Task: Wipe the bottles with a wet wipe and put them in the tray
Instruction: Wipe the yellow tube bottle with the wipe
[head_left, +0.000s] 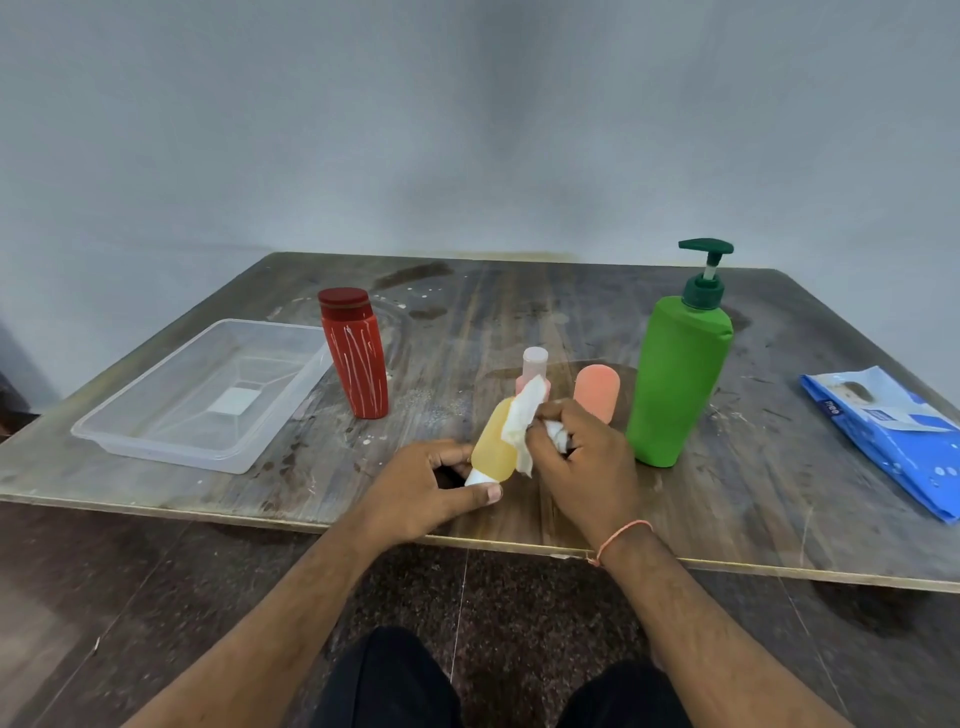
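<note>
Both hands busy: left hand (426, 486) grips the white cap end of the yellow bottle (493, 447), held tilted over the near bench (519, 312) edge, right hand (582, 457) clenched around a white wet wipe (522, 421) pressed on its side. Just behind: small pink bottle (534, 366) and orange bottle (597, 389), green pump bottle (675, 379) right of those, red bottle (356, 353) left. Clear tray (130, 441) far left holds no bottles, blue wipes pack (893, 441) far right.
</note>
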